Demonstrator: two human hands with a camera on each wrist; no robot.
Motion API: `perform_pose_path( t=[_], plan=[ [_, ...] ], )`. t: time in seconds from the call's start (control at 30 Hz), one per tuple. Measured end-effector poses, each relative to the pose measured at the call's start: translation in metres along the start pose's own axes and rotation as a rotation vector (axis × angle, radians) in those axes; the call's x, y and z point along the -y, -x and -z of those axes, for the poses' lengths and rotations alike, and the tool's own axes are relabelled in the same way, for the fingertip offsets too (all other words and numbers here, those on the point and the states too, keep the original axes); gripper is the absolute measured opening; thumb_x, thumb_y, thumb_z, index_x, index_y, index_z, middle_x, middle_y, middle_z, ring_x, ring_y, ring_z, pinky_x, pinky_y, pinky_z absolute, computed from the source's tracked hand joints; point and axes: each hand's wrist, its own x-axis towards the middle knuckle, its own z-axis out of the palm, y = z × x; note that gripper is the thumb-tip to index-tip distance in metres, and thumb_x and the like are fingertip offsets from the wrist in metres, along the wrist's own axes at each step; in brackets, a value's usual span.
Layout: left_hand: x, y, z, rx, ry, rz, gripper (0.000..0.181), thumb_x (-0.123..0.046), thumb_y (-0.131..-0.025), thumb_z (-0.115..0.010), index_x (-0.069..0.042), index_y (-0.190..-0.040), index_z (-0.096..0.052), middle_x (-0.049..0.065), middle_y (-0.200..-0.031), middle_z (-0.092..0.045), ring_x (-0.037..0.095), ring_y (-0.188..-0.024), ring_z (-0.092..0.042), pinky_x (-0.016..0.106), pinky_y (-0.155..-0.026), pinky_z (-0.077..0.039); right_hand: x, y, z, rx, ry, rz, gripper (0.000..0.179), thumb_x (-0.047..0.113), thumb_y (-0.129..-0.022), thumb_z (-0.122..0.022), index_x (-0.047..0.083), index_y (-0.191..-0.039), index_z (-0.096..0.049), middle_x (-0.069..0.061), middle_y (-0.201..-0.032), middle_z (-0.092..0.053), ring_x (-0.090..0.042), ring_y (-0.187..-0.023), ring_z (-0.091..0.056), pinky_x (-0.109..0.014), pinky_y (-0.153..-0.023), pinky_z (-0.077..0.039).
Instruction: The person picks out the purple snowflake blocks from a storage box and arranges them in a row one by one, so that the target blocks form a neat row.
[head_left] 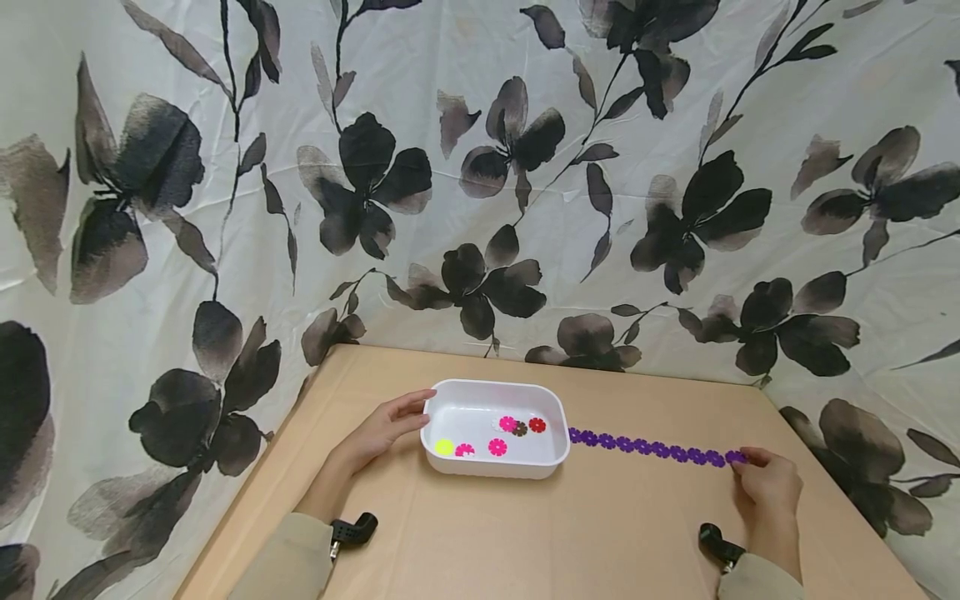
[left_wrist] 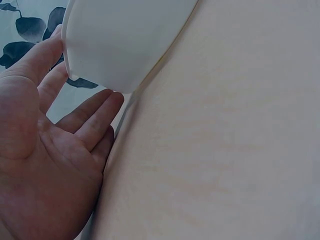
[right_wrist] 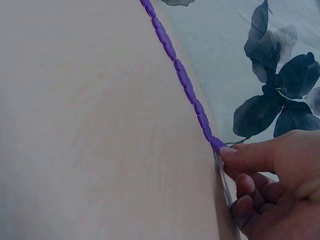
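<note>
A white plastic tub (head_left: 491, 468) sits on the table, holding several small flower-shaped discs: pink discs (head_left: 497, 447), a red disc (head_left: 537, 425), a brown disc (head_left: 520, 429) and a yellow disc (head_left: 445, 447). My left hand (head_left: 386, 429) touches the tub's left end, its fingers fairly straight along the rim and wall; the left wrist view shows the palm (left_wrist: 55, 165) facing the tub. From the tub's right side a row of linked purple flower discs (head_left: 641, 447) stretches rightward. My right hand (head_left: 772, 483) pinches its far right disc between thumb and index finger.
The light wooden-coloured table (head_left: 600, 533) ends at a back edge just behind the tub. Beyond it hangs a white cloth (head_left: 465, 208) with dark flowers. A black wrist device (head_left: 355, 529) sits at the left wrist, another black device (head_left: 720, 546) at the right.
</note>
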Motion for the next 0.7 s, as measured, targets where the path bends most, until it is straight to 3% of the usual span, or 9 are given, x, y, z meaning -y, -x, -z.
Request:
perform_pose_path(
  t=[0.23, 0.37, 0.47, 0.57, 0.7],
  plan=[
    [0.000, 0.000, 0.001, -0.002, -0.004, -0.001, 0.054, -0.023, -0.103, -0.068, -0.021, -0.154, -0.052, 0.015, -0.153, -0.054, 0.033, -0.141, -0.052, 0.050, -0.120, -0.039, 0.002, -0.002, -0.002, 0.006, 0.066, 0.038, 0.041, 0.015, -0.100, -0.066, -0.012, -0.130, -0.061, -0.037, -0.136, -0.056, -0.056, -0.130, -0.044, -0.067, -0.112, -0.031],
    [0.001, 0.001, 0.002, -0.009, -0.006, -0.001, 0.056, -0.027, -0.101, -0.070, -0.022, -0.154, -0.052, 0.015, -0.153, -0.055, 0.032, -0.141, -0.053, 0.048, -0.119, -0.040, 0.022, 0.002, -0.005, 0.002, 0.089, 0.104, 0.046, 0.023, -0.105, -0.059, -0.007, -0.140, -0.056, -0.036, -0.144, -0.050, -0.056, -0.133, -0.043, -0.066, -0.107, -0.038],
    [0.001, 0.001, 0.002, -0.009, -0.002, 0.003, 0.056, -0.028, -0.101, -0.070, -0.021, -0.154, -0.052, 0.015, -0.153, -0.055, 0.032, -0.141, -0.053, 0.048, -0.119, -0.040, 0.044, 0.009, -0.012, -0.019, 0.091, 0.214, 0.047, 0.028, -0.107, -0.056, -0.003, -0.143, -0.057, -0.031, -0.143, -0.051, -0.048, -0.123, -0.051, -0.046, -0.088, -0.054],
    [0.002, 0.002, 0.001, -0.003, -0.001, 0.005, 0.057, -0.027, -0.101, -0.070, -0.020, -0.155, -0.051, 0.016, -0.153, -0.054, 0.033, -0.141, -0.053, 0.048, -0.119, -0.040, 0.068, 0.018, -0.024, -0.001, 0.063, 0.335, 0.047, 0.031, -0.108, -0.057, 0.000, -0.142, -0.059, -0.027, -0.139, -0.055, -0.036, -0.112, -0.055, -0.022, -0.066, -0.048],
    [0.003, 0.002, 0.001, -0.003, 0.004, 0.003, 0.057, -0.025, -0.102, -0.069, -0.018, -0.155, -0.050, 0.017, -0.153, -0.054, 0.034, -0.141, -0.053, 0.044, -0.118, -0.042, 0.098, 0.032, -0.049, 0.107, -0.001, 0.486, 0.048, 0.033, -0.107, -0.060, 0.001, -0.142, -0.059, -0.024, -0.139, -0.058, -0.033, -0.115, -0.056, -0.012, -0.071, -0.045]
  ],
)
